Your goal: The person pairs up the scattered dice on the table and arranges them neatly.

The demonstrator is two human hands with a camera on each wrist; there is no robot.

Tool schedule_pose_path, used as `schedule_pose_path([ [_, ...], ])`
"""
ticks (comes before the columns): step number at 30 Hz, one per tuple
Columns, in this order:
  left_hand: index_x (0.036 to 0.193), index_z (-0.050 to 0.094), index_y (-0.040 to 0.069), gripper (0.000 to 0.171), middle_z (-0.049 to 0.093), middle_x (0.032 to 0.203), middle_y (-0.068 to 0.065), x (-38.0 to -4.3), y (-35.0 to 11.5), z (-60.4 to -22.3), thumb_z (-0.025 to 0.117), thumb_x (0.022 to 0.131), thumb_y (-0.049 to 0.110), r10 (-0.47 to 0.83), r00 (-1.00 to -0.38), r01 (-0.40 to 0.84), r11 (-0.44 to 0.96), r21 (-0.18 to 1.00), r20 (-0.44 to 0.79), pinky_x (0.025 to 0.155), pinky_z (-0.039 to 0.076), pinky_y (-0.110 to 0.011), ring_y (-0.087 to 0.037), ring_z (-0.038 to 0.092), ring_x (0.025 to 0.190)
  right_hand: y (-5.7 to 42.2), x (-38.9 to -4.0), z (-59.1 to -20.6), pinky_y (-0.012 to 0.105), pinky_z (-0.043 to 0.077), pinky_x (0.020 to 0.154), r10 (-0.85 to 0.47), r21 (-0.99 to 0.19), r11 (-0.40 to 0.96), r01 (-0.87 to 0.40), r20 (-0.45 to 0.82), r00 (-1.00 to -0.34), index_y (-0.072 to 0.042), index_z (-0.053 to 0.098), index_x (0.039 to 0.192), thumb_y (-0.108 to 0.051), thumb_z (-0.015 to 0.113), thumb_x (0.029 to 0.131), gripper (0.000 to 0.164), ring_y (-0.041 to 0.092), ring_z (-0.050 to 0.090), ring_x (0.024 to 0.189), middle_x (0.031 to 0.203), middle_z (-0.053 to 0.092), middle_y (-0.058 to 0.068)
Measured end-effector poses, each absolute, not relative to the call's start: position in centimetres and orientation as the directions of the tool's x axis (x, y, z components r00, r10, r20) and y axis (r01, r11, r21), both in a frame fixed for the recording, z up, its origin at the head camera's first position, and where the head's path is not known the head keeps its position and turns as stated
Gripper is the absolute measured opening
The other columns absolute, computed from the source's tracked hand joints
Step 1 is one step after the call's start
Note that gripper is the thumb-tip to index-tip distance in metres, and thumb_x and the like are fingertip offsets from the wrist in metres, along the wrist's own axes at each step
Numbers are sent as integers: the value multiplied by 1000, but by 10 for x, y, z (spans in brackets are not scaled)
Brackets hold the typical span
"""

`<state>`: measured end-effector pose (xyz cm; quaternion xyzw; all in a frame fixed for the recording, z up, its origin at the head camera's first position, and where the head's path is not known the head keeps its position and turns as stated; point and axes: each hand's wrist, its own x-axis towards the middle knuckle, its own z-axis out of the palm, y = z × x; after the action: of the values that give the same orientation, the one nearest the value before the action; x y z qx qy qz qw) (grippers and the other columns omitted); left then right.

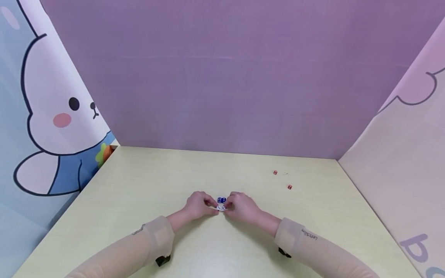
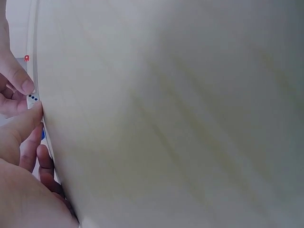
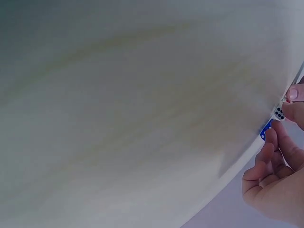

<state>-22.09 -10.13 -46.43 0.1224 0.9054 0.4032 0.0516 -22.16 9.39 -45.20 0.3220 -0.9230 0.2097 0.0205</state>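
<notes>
Two white dice (image 1: 220, 208) sit side by side between the hands at the middle of the table. From the left, my left hand (image 1: 199, 205) pinches the white pair with thumb and fingertips. On the other side, my right hand (image 1: 242, 207) pinches the white dice the same way. Just beyond them, two blue dice (image 1: 221, 200) lie close together. The left wrist view shows one white die (image 2: 33, 98) near both hands' fingertips. In the right wrist view, a blue die (image 3: 267, 130) shows beside the white die (image 3: 279, 113). Fingers partly cover the dice.
Two red dice lie apart toward the back right, one red die (image 1: 275, 172) farther back and another red die (image 1: 290, 187) nearer. The pale table (image 1: 156, 173) meets a purple panel (image 1: 222, 96) behind. Printed cloth walls (image 1: 62, 127) flank both sides.
</notes>
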Motion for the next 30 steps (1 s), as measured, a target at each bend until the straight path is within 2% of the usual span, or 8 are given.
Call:
schedule_pose_path([
  [6, 79, 74, 17, 19, 63, 78, 7, -222, -102, -466, 86, 65, 22, 270, -963, 190, 653, 733, 9, 72, 41, -28, -8, 52, 74, 103, -223, -446, 19, 49, 68, -576, -371, 711, -598, 181, -797, -10, 73, 89, -20, 77, 75, 18, 7, 56, 74, 82, 63, -4],
  [14, 80, 74, 18, 19, 61, 79, 6, -221, -102, -465, 86, 65, 23, 267, -964, 173, 651, 739, -9, 73, 40, -29, -10, 51, 75, 134, -233, -425, 30, 50, 74, -543, -411, 726, -551, 148, -827, -8, 72, 93, -20, 76, 77, 21, 16, 62, 82, 88, 66, 0],
  [21, 80, 73, 18, 20, 61, 80, 5, -220, -103, -466, 86, 65, 21, 263, -965, 163, 641, 750, -14, 73, 41, -30, -11, 51, 75, 165, -248, -412, 26, 45, 65, -503, -418, 747, -517, 153, -851, -5, 71, 95, -17, 77, 76, 24, 21, 59, 76, 86, 65, 5],
  [27, 80, 73, 18, 21, 61, 80, 6, -221, -104, -469, 86, 65, 23, 266, -964, 170, 645, 745, -10, 74, 40, -30, -10, 51, 75, 190, -264, -408, 31, 44, 67, -447, -399, 786, -472, 161, -880, -3, 70, 98, -15, 77, 76, 27, 16, 53, 68, 90, 66, 11],
  [30, 80, 73, 19, 20, 61, 80, 7, -222, -103, -469, 86, 65, 23, 269, -963, 175, 647, 742, -8, 73, 40, -30, -10, 51, 75, 205, -273, -408, 32, 45, 65, -397, -396, 811, -430, 169, -902, -2, 69, 101, -14, 77, 76, 28, 17, 52, 70, 92, 66, 13],
])
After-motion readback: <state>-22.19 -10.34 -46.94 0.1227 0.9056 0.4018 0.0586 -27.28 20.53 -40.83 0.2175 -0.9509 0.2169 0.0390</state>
